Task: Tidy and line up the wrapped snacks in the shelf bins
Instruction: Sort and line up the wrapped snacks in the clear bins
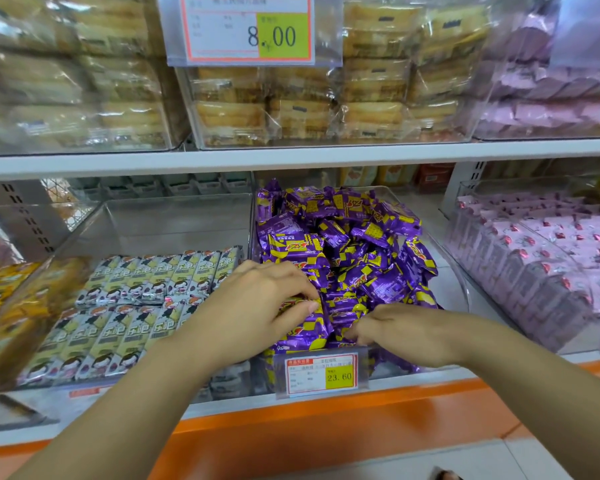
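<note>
Upper shelf board (291,157): white, running the full width.
Uprights (28,220): grey slotted metal posts at the back (another stands further right).
Lower shelf edge (326,422): an orange band under a white lip.
Floor (520,459): pale tiles, seen at bottom right.
Light: bright and even, with soft glare.
</note>
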A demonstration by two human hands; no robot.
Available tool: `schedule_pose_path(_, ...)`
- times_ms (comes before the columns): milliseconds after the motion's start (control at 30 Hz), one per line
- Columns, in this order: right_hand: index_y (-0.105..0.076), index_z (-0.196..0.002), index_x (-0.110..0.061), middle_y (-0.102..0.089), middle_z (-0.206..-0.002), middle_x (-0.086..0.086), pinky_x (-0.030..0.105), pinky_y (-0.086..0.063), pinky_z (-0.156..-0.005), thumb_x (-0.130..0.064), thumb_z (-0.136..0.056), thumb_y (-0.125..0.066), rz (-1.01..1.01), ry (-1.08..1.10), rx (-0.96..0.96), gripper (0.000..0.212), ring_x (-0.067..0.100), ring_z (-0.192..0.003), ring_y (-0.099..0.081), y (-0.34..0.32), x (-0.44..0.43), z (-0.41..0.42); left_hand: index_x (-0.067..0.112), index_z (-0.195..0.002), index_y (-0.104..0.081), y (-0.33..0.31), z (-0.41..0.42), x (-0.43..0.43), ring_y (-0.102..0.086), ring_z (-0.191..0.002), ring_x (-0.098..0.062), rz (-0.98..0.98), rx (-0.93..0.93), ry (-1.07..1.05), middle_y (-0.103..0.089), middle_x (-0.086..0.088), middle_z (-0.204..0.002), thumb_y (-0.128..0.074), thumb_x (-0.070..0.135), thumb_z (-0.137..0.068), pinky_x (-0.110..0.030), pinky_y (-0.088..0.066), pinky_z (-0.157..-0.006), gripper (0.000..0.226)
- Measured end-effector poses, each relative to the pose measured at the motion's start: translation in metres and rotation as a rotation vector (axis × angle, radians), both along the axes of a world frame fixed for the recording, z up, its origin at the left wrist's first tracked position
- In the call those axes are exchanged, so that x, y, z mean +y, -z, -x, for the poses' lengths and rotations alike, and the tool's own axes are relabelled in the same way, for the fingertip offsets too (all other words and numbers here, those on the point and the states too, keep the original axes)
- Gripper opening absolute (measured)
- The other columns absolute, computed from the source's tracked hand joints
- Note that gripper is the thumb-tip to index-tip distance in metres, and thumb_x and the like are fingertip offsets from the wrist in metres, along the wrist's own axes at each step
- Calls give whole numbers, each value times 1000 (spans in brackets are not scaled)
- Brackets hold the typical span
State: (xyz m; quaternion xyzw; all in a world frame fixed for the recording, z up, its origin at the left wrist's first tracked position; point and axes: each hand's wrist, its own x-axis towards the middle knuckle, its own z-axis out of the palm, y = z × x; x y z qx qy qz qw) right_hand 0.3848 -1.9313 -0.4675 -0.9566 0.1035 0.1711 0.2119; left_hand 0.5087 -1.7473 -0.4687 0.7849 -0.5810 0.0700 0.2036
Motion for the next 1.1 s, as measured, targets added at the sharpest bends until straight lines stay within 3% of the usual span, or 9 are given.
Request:
schedule_pose_path(100, -53, -115, 5, -54, -117, 23, 40, -38, -93, -20, -100, -27, -9, -27, 14, 39, 35, -110, -48, -2, -1, -2, 32, -100, -67, 0, 1, 0, -58, -94, -2, 13, -2, -3, -64, 18, -103, -35, 52, -90, -30, -38, -83, 39)
schedule_pose_path(233, -60, -100, -1, -59, -107, 15, 42, -41, -93, -45, -84, -21, 73, 20, -86, 60, 28, -101, -51, -5, -7, 1, 32, -100, -67, 1, 0, 0, -58, -94, -2, 18, 3, 1, -63, 18, -103, -35, 52, -91, -30, -38, -85, 40)
schedule_pose_path(333, -50, -95, 2, -53, -101, 19, 40, -41, -87, -27, -99, -24, 136, 54, -56, 40, 29, -91, -46, -6, -3, 0, 32, -101, -67, 0, 1, -1, -58, -94, -1, 11, 1, 0, -63, 19, -104, -34, 52, -90, -28, -36, -84, 40)
schedule_pose_path(567, -54, -115, 4, -57, -119, 18, 41, -39, -98, -23, -99, -32, -79, 25, -66, 39, 31, -113, -50, -6, -1, -9, 32, -101, -67, -2, 1, 0, -58, -94, -2, -6, -11, -7, -63, 18, -104, -34, 52, -91, -30, -37, -85, 41)
schedule_pose_path(667, -65, -98, -16, -68, -102, 1, 30, -47, -93, -23, -93, -43, -257, 59, -240, 24, 16, -100, -62, -16, -13, 2, 32, -100, -68, -4, 1, -1, -59, -94, -3, -38, -10, -9, -64, 18, -103, -34, 52, -91, -30, -39, -87, 40)
schedule_pose_path(767, -68, -104, -24, -70, -96, -6, 10, -43, -72, -11, -94, -47, -21, 30, -432, 27, 9, -86, -63, -29, -37, 21, 33, -101, -68, -8, 0, -2, -60, -94, -5, -61, -27, -25, -64, 18, -103, -35, 53, -89, -30, -42, -89, 40)
schedule_pose_path(933, -61, -122, -30, -61, -121, -14, 18, -34, -94, -2, -86, -50, 326, -115, -406, 47, 9, -114, -48, -20, -56, 37, 36, -102, -67, -21, 10, -17, -60, -99, -4, -68, -58, -57, -64, 20, -105, -34, 54, -87, -30, -41, -89, 41)
schedule_pose_path(1000, -56, -126, -36, -58, -126, -17, 22, -32, -96, -2, -83, -50, 421, -173, -407, 55, 9, -118, -44, -17, -54, 35, 36, -106, -66, -27, 21, -35, -60, -99, -6, -104, -76, -40, -64, 18, -105, -38, 52, -89, -30, -41, -89, 36)
schedule_pose_path(1100, -53, -126, -41, -54, -129, -22, 24, -27, -94, -13, -89, -49, 466, -136, -463, 46, 5, -122, -43, -30, -57, 42, 34, -113, -63, -32, 42, -71, -59, -98, -8, -225, -34, -20, -65, 16, -105, -54, 41, -92, -28, -45, -89, 24)
